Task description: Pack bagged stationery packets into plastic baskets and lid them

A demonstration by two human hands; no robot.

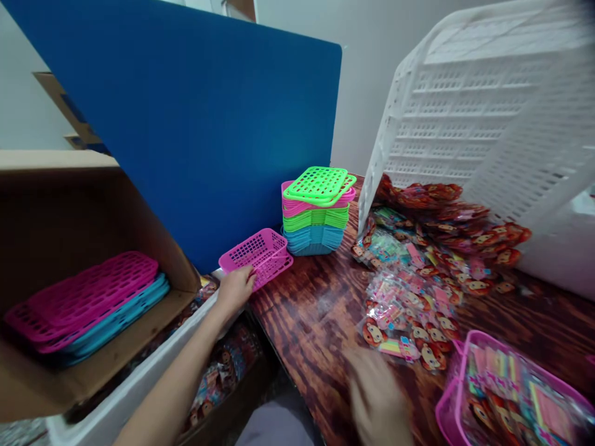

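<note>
My left hand [236, 287] is closed on the near edge of a small pink plastic basket [258, 248] at the table's left side. The basket has a lattice floor, and no contents show in it. Over the dark wood-grain table [302, 303], my right hand [377, 396] is smeared by motion, so its fingers cannot be made out. Close to it lies a spread of clear plastic packets [409, 310] printed with red-haired cartoon heads. At the lower right stands another pink basket [446, 409] filled with such packets.
Behind the held basket rises a stack of blue, green and pink baskets [316, 226] topped with green lids [320, 184]. A white crate [418, 118] leans over the packet pile. On the left are a blue panel [223, 118] and a cardboard box [153, 210] with pink and blue lids [93, 291].
</note>
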